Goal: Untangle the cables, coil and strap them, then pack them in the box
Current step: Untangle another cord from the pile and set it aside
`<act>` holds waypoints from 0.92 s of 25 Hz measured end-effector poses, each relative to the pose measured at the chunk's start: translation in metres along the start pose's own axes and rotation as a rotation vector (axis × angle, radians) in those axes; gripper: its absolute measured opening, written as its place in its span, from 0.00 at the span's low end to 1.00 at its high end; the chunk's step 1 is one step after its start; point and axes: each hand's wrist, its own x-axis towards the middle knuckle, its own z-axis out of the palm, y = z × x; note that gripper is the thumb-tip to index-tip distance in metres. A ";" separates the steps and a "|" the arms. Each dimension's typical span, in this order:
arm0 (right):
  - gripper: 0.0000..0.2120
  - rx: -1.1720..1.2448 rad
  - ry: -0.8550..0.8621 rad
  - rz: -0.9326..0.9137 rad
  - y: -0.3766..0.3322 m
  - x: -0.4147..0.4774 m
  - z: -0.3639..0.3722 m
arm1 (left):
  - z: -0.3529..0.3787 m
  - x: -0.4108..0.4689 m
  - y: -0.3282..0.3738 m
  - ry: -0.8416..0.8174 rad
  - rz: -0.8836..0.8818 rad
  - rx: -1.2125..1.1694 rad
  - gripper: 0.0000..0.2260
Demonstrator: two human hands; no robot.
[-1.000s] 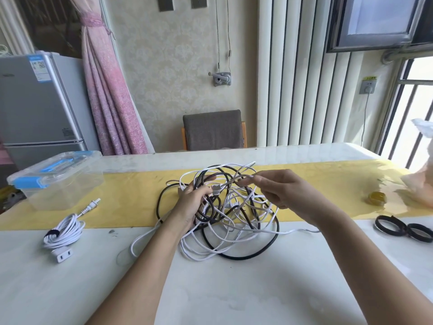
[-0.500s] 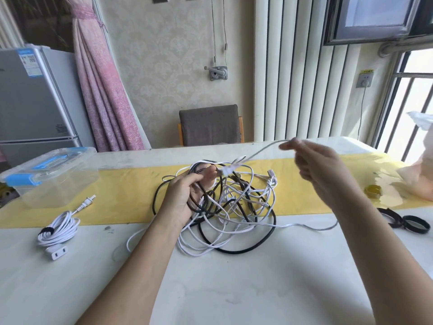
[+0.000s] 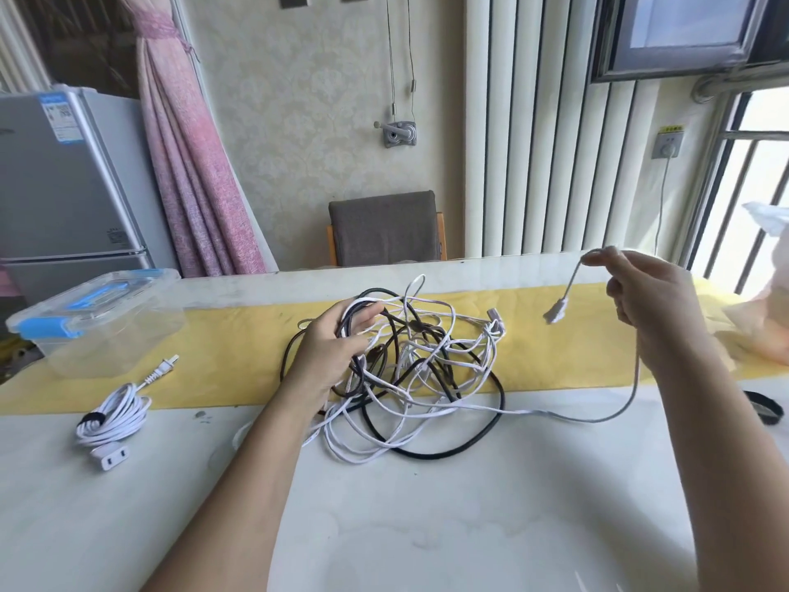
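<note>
A tangle of white and black cables [image 3: 427,378] lies mid-table, half on the yellow runner [image 3: 239,352]. My left hand [image 3: 328,356] grips several strands at the tangle's left side. Raised at the right, my right hand [image 3: 653,305] pinches a white cable [image 3: 632,390] near its end; the plug [image 3: 556,311] dangles free below my fingers and the cable trails down to the tangle. A coiled, strapped white cable [image 3: 113,416] rests at the left. The clear box with a blue-latched lid [image 3: 96,318] stands at the far left, lid on.
Black straps [image 3: 764,405] lie at the right table edge behind my right forearm. A pale plastic bag [image 3: 760,331] sits at the far right on the runner. A chair [image 3: 384,228] stands behind the table, a fridge [image 3: 64,185] at the left.
My right hand has drawn the white cable's plug end out of the tangle, up and to the right. My left hand has stayed gripping the tangle.
</note>
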 end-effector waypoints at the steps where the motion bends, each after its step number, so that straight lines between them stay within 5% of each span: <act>1: 0.11 -0.074 0.005 -0.022 -0.001 -0.001 0.003 | -0.004 -0.001 0.000 -0.087 0.003 0.026 0.26; 4: 0.12 -0.464 0.040 -0.070 0.005 -0.006 0.012 | -0.013 -0.007 0.004 -0.182 -0.044 0.236 0.31; 7: 0.12 -0.873 0.062 -0.078 0.019 -0.007 0.023 | -0.017 -0.011 0.009 0.093 0.061 0.645 0.32; 9: 0.16 -0.939 0.081 -0.172 0.021 -0.014 0.035 | -0.020 -0.015 0.016 0.159 0.283 0.698 0.28; 11: 0.19 -0.780 0.069 -0.399 0.009 -0.029 0.052 | -0.023 -0.017 0.024 0.044 0.356 0.652 0.21; 15: 0.13 -0.601 -0.535 -0.521 -0.013 -0.077 0.094 | -0.019 -0.018 0.017 -0.286 0.205 0.852 0.13; 17: 0.12 -0.701 -0.721 -0.526 0.002 -0.094 0.111 | -0.017 -0.017 0.012 -0.198 0.141 0.850 0.04; 23: 0.12 -0.953 -0.813 -0.473 0.016 -0.106 0.126 | -0.018 -0.010 0.007 0.119 0.057 0.809 0.09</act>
